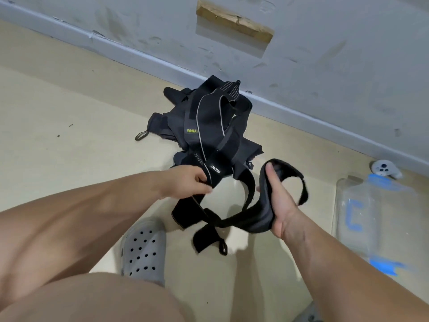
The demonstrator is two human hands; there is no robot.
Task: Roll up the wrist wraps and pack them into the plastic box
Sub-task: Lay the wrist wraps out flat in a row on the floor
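A: Black wrist wrap (234,220) at centre frame, right hand (278,205) curled round its loop, tail hanging low.
B: Left hand (185,182)?
A: Pinching labelled strap (216,170) at the pile (204,122) lower edge. Clear plastic box (371,217) at right edge, open floor (69,112) to the left.

Beige floor (69,101); scuffed grey wall (325,54), wooden block (234,20).

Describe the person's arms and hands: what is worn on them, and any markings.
Both arms are bare as far up as the view shows, with no sleeves, cuffs or bands. The left hand and the right hand wear no gloves. No watch, bracelet or ring shows on either, and there is no tape, marking or cable.
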